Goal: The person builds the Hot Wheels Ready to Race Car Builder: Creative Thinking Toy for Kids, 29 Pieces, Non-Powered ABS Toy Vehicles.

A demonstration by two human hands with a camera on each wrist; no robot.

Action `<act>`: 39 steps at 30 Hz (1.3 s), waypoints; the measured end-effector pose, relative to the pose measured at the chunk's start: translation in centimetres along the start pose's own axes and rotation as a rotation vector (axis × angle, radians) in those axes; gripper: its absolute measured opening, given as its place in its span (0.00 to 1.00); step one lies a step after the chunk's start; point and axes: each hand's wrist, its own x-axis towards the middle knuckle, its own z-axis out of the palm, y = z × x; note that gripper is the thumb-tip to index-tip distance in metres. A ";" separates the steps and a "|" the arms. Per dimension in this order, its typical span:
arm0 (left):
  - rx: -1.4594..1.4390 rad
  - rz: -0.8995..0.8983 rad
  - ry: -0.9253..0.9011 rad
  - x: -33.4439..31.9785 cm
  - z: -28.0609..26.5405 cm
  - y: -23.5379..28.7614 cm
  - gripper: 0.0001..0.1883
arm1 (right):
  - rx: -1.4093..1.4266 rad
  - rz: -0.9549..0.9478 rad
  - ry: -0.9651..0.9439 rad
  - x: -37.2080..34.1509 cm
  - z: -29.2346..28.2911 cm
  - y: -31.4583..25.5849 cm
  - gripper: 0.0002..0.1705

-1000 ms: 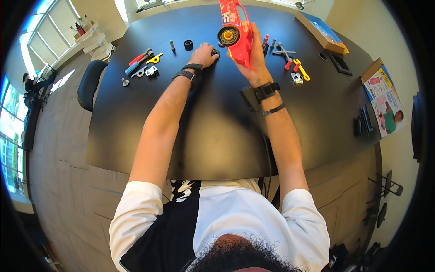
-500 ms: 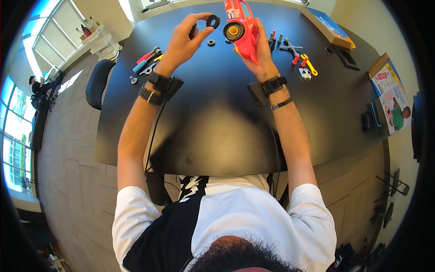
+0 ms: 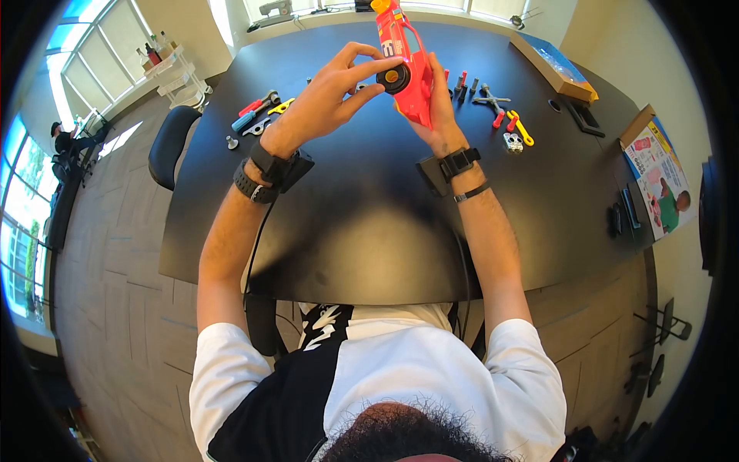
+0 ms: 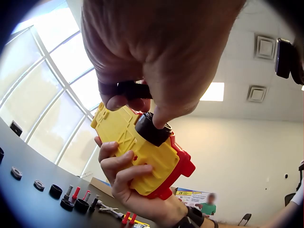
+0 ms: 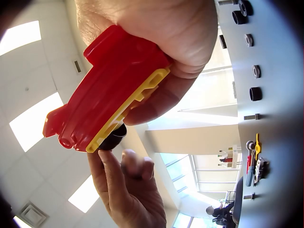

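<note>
A red toy race car (image 3: 416, 86) with a yellow underside (image 4: 159, 160) is held up above the table by my right hand (image 3: 443, 112), its fingers wrapped around the body and underside. With finger and thumb, my left hand (image 3: 329, 96) pinches a black toy tire (image 4: 150, 130) at the car's wheel, which has a yellow centre. The left wrist view also shows a second small black piece (image 4: 134, 90) tucked in the curled fingers of that hand; its kind is partly hidden. Loose black tires (image 5: 255, 93) and grey rings (image 5: 256, 71) lie on the table beyond.
A grey cross-shaped wrench (image 3: 489, 98), a yellow wrench (image 3: 524, 129), a silver block (image 3: 513, 142) and several bolts lie on the right. Left of the hands are a blue-handled screwdriver (image 3: 245, 120) and a yellow tool (image 3: 283, 107). Cardboard boxes (image 3: 554, 69) stand at the right edge.
My left hand has picked up a black tire from the table, raised it and carried it right to the car's wheel. My right hand keeps holding the car up.
</note>
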 end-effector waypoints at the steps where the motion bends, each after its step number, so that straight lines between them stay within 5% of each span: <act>1: -0.062 -0.046 0.019 -0.1 0.1 0.2 0.23 | -0.025 0.004 -0.030 0.2 -0.5 0.1 0.36; 5: -0.148 -0.218 0.058 0.2 -0.4 1.4 0.23 | -0.008 0.023 -0.097 0.1 -0.3 -0.1 0.36; 23: -0.049 -0.088 0.128 -0.5 1.5 0.6 0.25 | -0.011 0.010 0.029 -0.6 1.2 -0.3 0.31; 39: -0.107 -0.186 0.111 -0.5 0.5 2.1 0.19 | 0.014 0.000 -0.010 -0.6 1.2 -0.4 0.30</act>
